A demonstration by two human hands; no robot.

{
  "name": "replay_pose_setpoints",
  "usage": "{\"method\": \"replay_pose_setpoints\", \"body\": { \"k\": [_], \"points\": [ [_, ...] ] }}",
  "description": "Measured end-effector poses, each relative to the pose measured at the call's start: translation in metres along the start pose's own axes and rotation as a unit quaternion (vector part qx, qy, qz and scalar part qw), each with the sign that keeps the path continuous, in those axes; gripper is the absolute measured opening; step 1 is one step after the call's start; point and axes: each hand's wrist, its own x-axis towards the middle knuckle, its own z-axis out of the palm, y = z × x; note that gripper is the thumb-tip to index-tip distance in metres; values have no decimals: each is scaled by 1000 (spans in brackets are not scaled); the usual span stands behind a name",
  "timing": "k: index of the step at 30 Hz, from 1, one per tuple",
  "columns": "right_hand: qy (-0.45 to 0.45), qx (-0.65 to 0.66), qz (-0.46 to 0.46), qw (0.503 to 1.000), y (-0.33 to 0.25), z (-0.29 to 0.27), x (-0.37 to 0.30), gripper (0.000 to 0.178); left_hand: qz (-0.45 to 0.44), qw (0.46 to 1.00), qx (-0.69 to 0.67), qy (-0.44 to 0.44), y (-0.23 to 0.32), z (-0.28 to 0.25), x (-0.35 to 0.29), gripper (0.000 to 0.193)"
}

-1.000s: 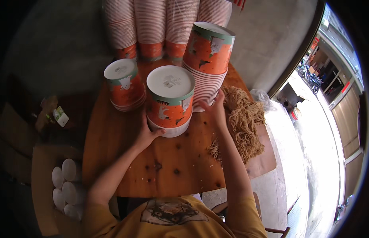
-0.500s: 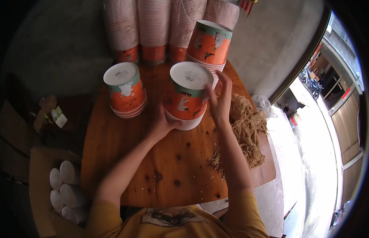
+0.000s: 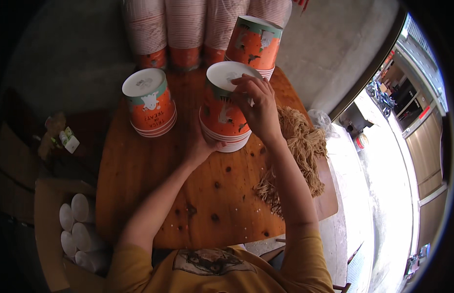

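Note:
Upside-down orange and green paper buckets are nested in a stack (image 3: 219, 115) in front of me, white base up. My left hand (image 3: 203, 148) is closed around the lower left of this stack, at the white rims. Over its upper right edge my right hand (image 3: 256, 100) is bent, fingers curled by the white base; whatever they pinch, if anything, is hidden. A shorter stack of the same buckets (image 3: 149, 105) stands at the left. Behind the middle stack rises another one (image 3: 253, 46), partly hidden by it.
Tall plastic-wrapped bucket stacks (image 3: 185, 34) line the wall behind the wooden table (image 3: 188, 215). A bundle of tan cord (image 3: 302, 146) lies on the right, beside crumpled clear plastic (image 3: 320, 121). At lower left, an open cardboard box (image 3: 46, 234) holds several white rolls (image 3: 85, 237).
My right hand has moved from the stack's right side up and left over its top edge, fingers now bent. My left hand keeps its grip. The whole view has shifted slightly.

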Motion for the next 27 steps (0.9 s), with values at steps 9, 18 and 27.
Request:
{"method": "replay_pose_setpoints", "body": {
  "k": [9, 18, 27],
  "points": [
    [62, -4, -52, 997, -1, -29, 28, 11, -21, 991, -81, -101, 3, -3, 1, 114],
    [113, 48, -27, 992, -27, -61, 54, 11, -3, 991, 14, 135, 33, -20, -8, 75],
    [234, 272, -25, 933, -71, -115, 18, 6, 17, 953, -289, 87, 174, -2, 28, 15]
  ]
}}
